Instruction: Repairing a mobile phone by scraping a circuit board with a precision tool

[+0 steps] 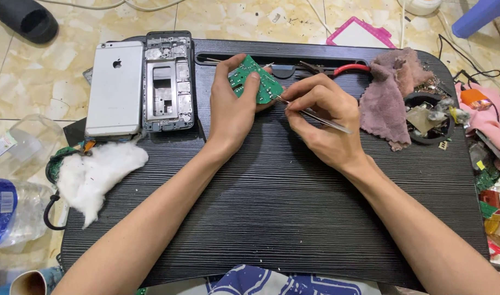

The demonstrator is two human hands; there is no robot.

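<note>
So the left hand (233, 112) has a small green printed circuit board (254, 81) pinched between thumb and fingers, tilted up off the far middle of the black ribbed lap desk (272, 207). The right hand (321, 117) is closed around thin silver metal tweezers (310, 113), and their long axis runs from near-right up to far-left, so the tips land right on the board's right edge. Can't tell if the tips are actually gripping anything, too small. Both hands are basically touching at the board. Red-handled pliers (337, 69) lie just beyond, with a dusty pink rag (389, 101) to the right.
</note>
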